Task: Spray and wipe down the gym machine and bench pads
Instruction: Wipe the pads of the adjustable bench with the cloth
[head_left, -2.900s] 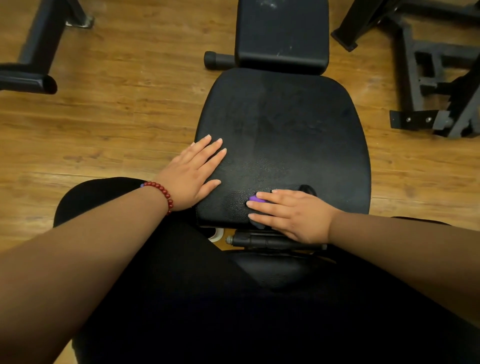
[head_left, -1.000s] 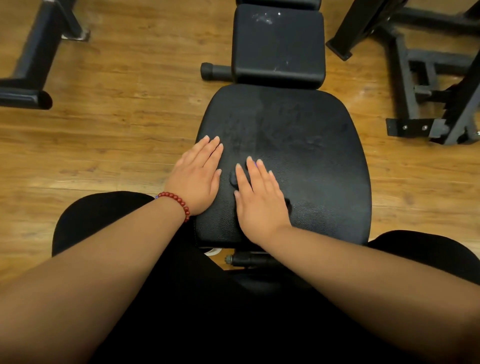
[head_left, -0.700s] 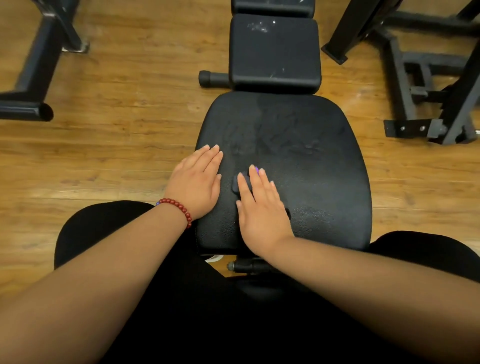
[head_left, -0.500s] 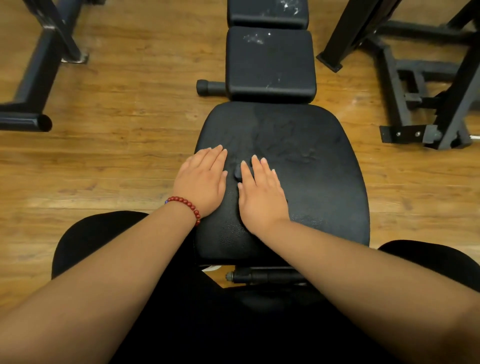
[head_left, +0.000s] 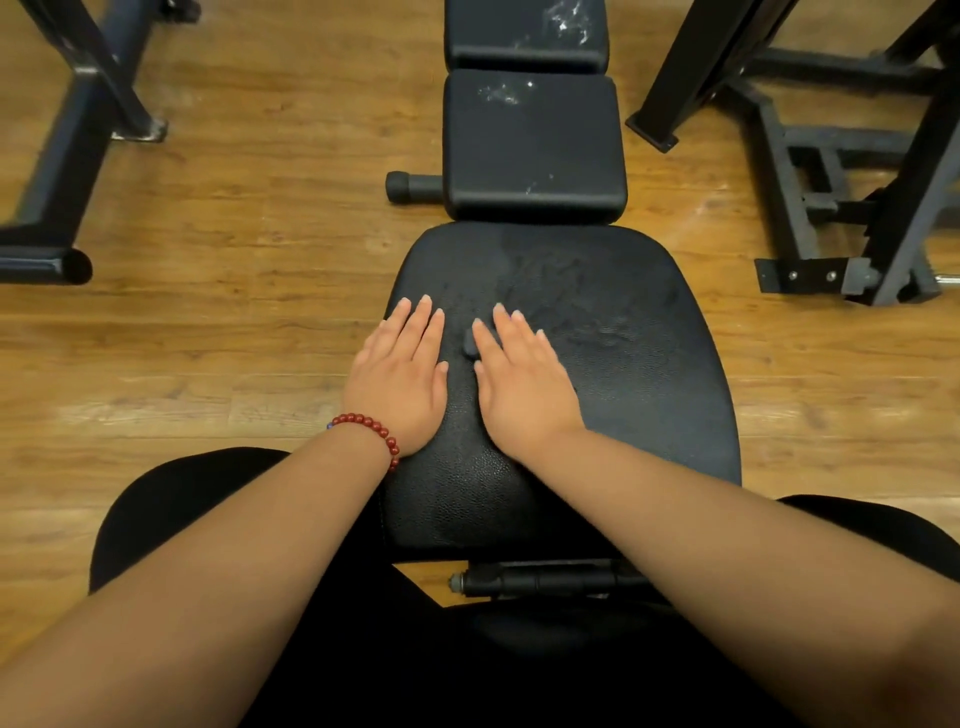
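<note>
The wide black seat pad (head_left: 623, 374) of the bench lies straight ahead, with wet-looking streaks on its far half. My left hand (head_left: 402, 374), a red bead bracelet on its wrist, rests flat on the pad's left edge with straight fingers. My right hand (head_left: 519, 379) lies flat just beside it and presses down on a small dark cloth (head_left: 470, 344); only a corner of the cloth shows by the index finger. Beyond the seat are a square back pad (head_left: 535, 150) and another pad (head_left: 524, 36), both with white specks.
A black machine frame (head_left: 67, 156) stands on the wood floor at the left and another frame (head_left: 831, 208) at the right. A round knob (head_left: 410, 187) sticks out left of the back pad. A metal bar (head_left: 540, 579) runs under the seat's near edge.
My right hand slid with the cloth from the seat's near edge to the left and forward, next to my left hand. The view tilted up, showing more of the back pads.
</note>
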